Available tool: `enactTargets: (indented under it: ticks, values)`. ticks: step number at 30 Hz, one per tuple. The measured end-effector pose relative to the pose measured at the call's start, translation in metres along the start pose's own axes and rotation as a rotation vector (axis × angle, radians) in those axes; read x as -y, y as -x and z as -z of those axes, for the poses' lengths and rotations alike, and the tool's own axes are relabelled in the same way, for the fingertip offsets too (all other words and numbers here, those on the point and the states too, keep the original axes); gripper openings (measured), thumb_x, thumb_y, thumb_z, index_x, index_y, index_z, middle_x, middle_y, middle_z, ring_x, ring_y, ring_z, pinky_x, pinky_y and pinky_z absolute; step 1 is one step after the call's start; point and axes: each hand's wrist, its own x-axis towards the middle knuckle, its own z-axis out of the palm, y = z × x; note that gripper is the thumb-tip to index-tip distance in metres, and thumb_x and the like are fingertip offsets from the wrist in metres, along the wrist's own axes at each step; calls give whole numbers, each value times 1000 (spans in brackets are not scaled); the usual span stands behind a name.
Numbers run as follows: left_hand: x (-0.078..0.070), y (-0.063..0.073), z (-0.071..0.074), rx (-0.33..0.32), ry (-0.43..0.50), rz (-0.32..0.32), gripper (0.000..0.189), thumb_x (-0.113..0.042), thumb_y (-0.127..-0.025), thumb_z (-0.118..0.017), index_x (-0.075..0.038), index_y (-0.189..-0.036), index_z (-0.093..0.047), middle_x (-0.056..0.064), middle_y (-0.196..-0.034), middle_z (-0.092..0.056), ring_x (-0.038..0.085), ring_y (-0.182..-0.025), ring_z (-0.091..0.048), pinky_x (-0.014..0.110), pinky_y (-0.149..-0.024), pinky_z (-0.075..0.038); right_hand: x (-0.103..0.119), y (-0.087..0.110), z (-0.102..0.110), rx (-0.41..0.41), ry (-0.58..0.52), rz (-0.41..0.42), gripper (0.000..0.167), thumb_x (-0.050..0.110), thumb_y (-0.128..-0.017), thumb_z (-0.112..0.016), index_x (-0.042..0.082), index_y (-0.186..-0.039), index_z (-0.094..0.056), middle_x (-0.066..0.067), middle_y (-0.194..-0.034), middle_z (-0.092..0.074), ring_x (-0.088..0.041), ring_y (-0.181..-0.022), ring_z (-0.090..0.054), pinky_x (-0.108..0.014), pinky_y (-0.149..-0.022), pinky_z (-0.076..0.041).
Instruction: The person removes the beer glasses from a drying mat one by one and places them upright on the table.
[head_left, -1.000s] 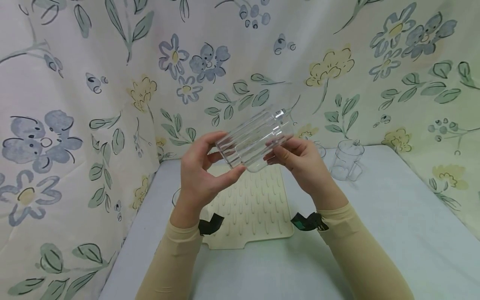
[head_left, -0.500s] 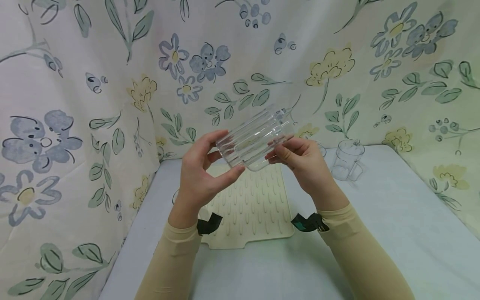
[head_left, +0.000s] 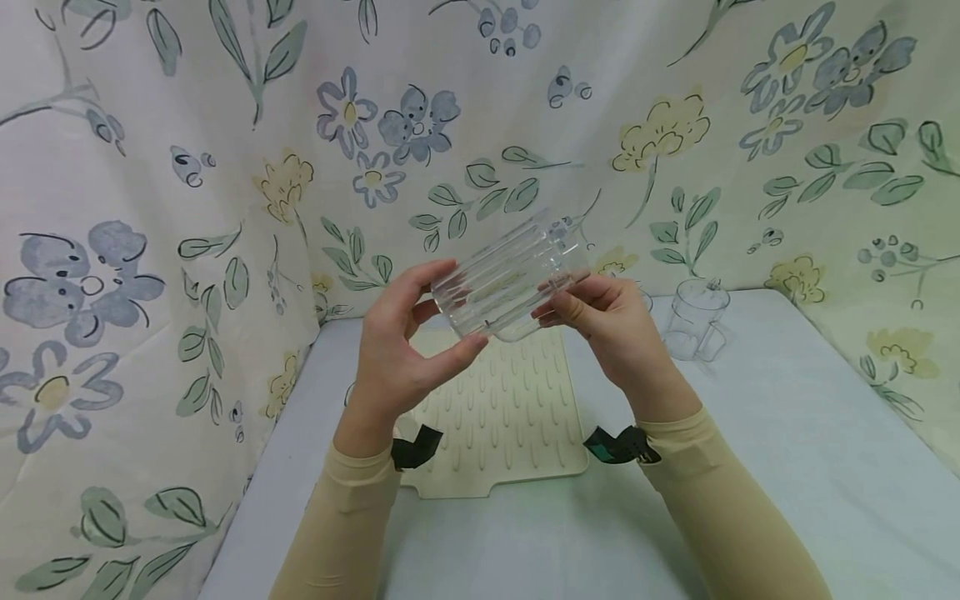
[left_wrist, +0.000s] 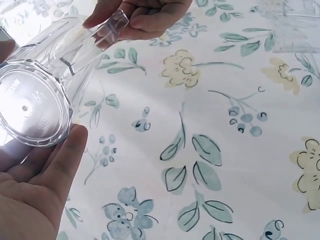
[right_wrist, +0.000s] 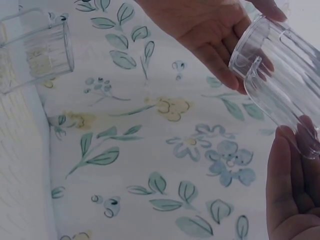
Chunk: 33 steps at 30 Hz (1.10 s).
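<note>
A clear ribbed mug (head_left: 502, 279) is held up, tilted, above the pale drying mat (head_left: 517, 400) in the head view. My left hand (head_left: 401, 346) grips it round the base end, thumb below and fingers behind. My right hand (head_left: 603, 321) pinches the mug's handle near the mouth end. In the left wrist view the round base (left_wrist: 35, 105) faces the camera, with moulded marks on it, and the handle (left_wrist: 100, 42) runs up to the right hand's fingers. In the right wrist view the left hand (right_wrist: 205, 30) cups the base while the right hand (right_wrist: 295, 185) holds the handle.
Another clear mug (head_left: 693, 321) stands at the back right of the white table (head_left: 787, 467). Beside it, a further clear rim (head_left: 643, 300) is partly hidden by the right hand. One more clear mug (right_wrist: 37, 55) shows near the mat. Floral cloth (head_left: 495, 108) hangs behind.
Both hands stay almost still. The highlights on the mug have shifted, as if it turned very slightly in the grip.
</note>
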Motion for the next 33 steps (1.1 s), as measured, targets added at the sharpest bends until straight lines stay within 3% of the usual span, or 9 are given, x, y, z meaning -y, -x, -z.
enactTargets:
  ticks: [6,13,19,26,33]
  values:
    - [0,-1,6,-2,14,-37,72,-12,-83,-89,-2,-150,-64,12,-144,-70,31,-126,-70,39,-109,-64,1,1,1,-2,2,8,16,-1,-107,-71,5,-111,-85,-2,-114,-78,-18,-99,-82,-35,-93,-68]
    - [-2,1,23,-37,-32,-56,69,-32,-93,-81,2,-150,-62,15,-148,-68,37,-131,-68,41,-112,-62,3,1,2,4,3,27,22,-4,-107,-69,9,-109,-86,-1,-114,-79,-17,-98,-82,-34,-92,-69]
    - [-5,3,46,-117,-9,-62,61,-18,-93,-70,7,-148,-63,20,-145,-69,38,-129,-68,39,-110,-63,3,2,4,-5,14,24,25,-5,-107,-68,12,-108,-86,0,-114,-78,-17,-98,-82,-34,-93,-69]
    - [-5,7,71,-222,19,-17,54,-15,-96,-65,8,-145,-64,21,-143,-70,35,-128,-69,33,-112,-61,4,1,4,-19,26,32,22,-4,-106,-70,11,-108,-86,-1,-111,-78,-16,-96,-83,-34,-91,-69]
    - [9,15,99,-287,-43,82,49,-14,-98,-65,0,-146,-69,18,-140,-72,32,-126,-69,27,-108,-61,5,0,6,-37,54,53,16,0,-105,-74,9,-109,-86,0,-107,-82,-16,-93,-83,-34,-89,-69]
